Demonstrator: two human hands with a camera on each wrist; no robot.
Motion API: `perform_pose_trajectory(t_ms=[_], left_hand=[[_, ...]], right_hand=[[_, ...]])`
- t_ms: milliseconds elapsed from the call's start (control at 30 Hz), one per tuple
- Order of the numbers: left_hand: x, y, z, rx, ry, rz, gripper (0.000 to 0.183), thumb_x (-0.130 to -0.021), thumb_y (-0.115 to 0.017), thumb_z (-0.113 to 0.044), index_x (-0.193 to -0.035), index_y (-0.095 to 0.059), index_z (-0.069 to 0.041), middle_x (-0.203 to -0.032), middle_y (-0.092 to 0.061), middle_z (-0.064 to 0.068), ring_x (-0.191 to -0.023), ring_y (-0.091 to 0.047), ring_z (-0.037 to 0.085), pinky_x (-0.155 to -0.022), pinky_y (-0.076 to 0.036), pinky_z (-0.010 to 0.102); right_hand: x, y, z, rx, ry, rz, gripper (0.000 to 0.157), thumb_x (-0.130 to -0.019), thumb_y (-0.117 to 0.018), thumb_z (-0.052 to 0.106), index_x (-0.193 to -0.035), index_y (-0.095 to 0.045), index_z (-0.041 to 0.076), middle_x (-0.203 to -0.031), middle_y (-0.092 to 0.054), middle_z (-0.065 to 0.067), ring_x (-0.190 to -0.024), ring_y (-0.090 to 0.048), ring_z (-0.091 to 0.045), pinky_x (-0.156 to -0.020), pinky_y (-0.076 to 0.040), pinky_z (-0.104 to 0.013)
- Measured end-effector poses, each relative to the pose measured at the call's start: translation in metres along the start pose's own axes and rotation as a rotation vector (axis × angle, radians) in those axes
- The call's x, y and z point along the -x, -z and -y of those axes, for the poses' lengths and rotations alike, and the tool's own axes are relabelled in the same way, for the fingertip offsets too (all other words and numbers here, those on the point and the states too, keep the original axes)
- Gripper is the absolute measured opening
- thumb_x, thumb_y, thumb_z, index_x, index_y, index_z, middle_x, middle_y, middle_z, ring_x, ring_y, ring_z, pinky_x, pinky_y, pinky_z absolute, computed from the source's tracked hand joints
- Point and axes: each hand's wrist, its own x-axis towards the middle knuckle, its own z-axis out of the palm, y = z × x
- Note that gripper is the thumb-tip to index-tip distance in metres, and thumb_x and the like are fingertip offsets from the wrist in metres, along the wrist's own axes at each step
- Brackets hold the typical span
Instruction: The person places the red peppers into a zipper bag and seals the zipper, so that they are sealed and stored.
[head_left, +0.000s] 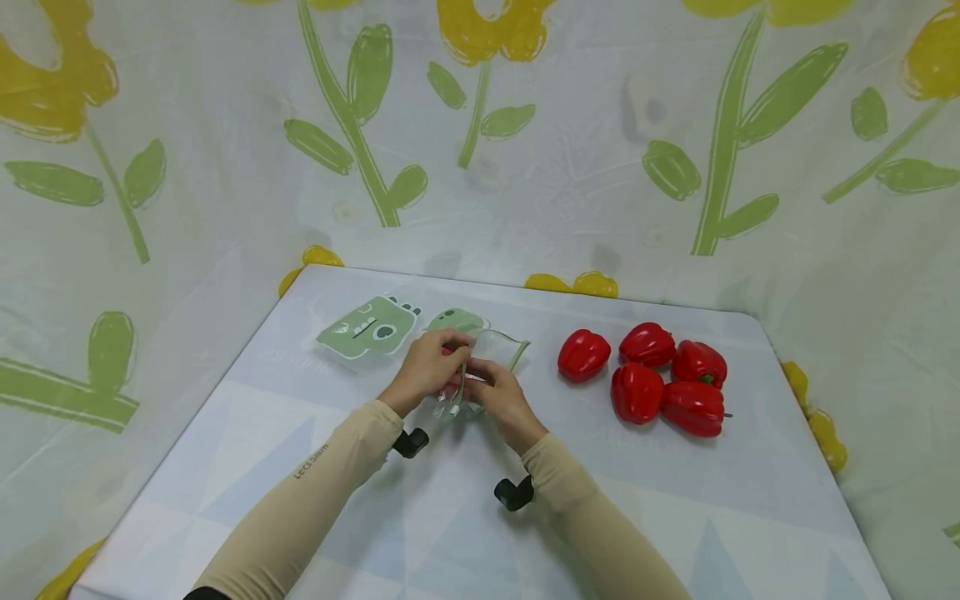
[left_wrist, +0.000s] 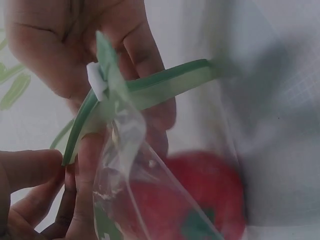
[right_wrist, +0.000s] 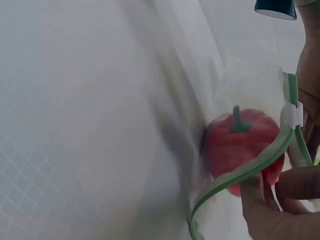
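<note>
Both hands work at one clear bag [left_wrist: 137,165] above the table [head_left: 465,533]. The left hand [head_left: 431,364] pinches the bag's green edge [left_wrist: 172,77] between thumb and fingers; the right hand [head_left: 504,402] grips the bag near its mouth, fingers bent and close together. A red pepper [right_wrist: 237,145] sits inside — its green stem shows through the film — and a white slider [right_wrist: 294,115] is on the edge. Five loose peppers [head_left: 637,393] lie to the right, and a printed bag [head_left: 372,329] lies flat beyond the left hand.
</note>
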Motion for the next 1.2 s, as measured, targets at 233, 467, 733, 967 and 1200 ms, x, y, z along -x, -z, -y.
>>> perform_pose_trajectory(t_ms=[233, 467, 733, 967, 1200], left_hand=[[0.0, 0.001, 0.0, 0.036, 0.024, 0.005, 0.027, -0.095, -0.061, -0.014, -0.118, -0.072, -0.006, -0.096, -0.071, 0.008, -0.064, -0.064, 0.017, -0.059, -0.051, 0.028], [-0.002, 0.003, 0.002, 0.068, 0.039, 0.005, 0.029, -0.092, -0.061, -0.01, -0.118, -0.071, -0.003, -0.095, -0.071, 0.006, -0.059, -0.065, 0.014, -0.05, -0.049, 0.024], [-0.003, 0.005, 0.006, 0.031, 0.038, 0.001, 0.031, -0.087, -0.061, -0.01, -0.117, -0.071, -0.005, -0.092, -0.07, 0.005, -0.061, -0.062, 0.013, -0.052, -0.047, 0.024], [-0.003, 0.008, 0.008, 0.018, 0.035, -0.002, 0.031, -0.089, -0.062, -0.013, -0.118, -0.07, -0.005, -0.093, -0.07, 0.005, -0.061, -0.062, 0.012, -0.054, -0.047, 0.023], [-0.001, 0.008, 0.009, 0.047, 0.061, 0.011, 0.028, -0.09, -0.064, -0.014, -0.117, -0.071, -0.007, -0.094, -0.069, 0.004, -0.064, -0.063, 0.015, -0.054, -0.049, 0.025]], right_hand=[[0.002, 0.001, 0.002, 0.021, 0.01, 0.016, 0.046, -0.096, -0.056, 0.001, -0.141, -0.052, -0.005, -0.139, -0.058, -0.018, -0.122, -0.06, -0.029, -0.099, -0.052, -0.038], [0.012, 0.01, 0.016, 0.135, 0.046, -0.081, 0.043, -0.096, -0.06, 0.005, -0.139, -0.056, 0.0, -0.136, -0.06, -0.018, -0.116, -0.065, -0.028, -0.092, -0.056, -0.035], [0.029, 0.036, 0.027, 0.505, 0.153, -0.22, 0.045, -0.095, -0.066, 0.015, -0.139, -0.057, 0.01, -0.135, -0.062, -0.009, -0.115, -0.065, -0.025, -0.089, -0.058, -0.038], [0.05, 0.069, 0.036, 0.778, 0.201, -0.371, 0.057, -0.091, -0.074, 0.023, -0.143, -0.054, 0.012, -0.137, -0.06, -0.008, -0.119, -0.061, -0.029, -0.086, -0.059, -0.046], [0.064, 0.104, 0.04, 0.957, 0.197, -0.513, 0.065, -0.085, -0.081, 0.026, -0.142, -0.055, 0.009, -0.13, -0.06, -0.016, -0.111, -0.06, -0.033, -0.081, -0.058, -0.054]])
